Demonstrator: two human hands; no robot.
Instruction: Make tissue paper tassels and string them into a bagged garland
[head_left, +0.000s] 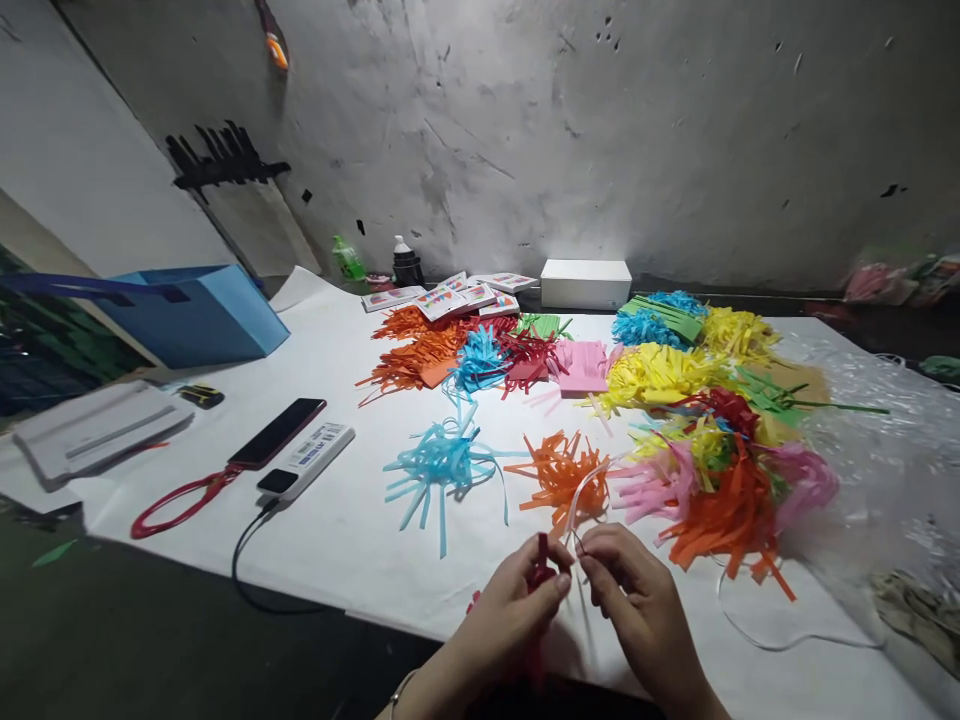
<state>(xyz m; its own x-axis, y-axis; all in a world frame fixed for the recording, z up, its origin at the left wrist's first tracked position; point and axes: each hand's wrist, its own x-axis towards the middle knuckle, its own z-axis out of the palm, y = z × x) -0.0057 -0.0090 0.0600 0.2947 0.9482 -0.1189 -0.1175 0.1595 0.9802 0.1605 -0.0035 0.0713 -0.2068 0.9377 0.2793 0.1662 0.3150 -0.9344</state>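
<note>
My left hand (pixel 529 585) is closed around a red paper tassel (pixel 541 570), most of it hidden by the fingers and palm. Close beside it, my right hand (pixel 626 580) pinches a thin white string (pixel 576 500) between thumb and fingers. The string arcs up from the fingertips toward an orange tassel (pixel 564 475) lying just beyond the hands. Further left lies a light blue tassel (pixel 433 462) with loose strips spread out. To the right, a heap of pink tassels (pixel 664 480) and orange-red tassels (pixel 731 520) rests near my right hand.
Fringed paper bundles, such as yellow ones (pixel 664 375), fill the table's back. Behind them are printed packets (pixel 442 300) and a white box (pixel 585 283). A phone (pixel 277 434), a power bank (pixel 315 460) and a blue bag (pixel 195 315) are at left; clear plastic (pixel 877 450) lies right.
</note>
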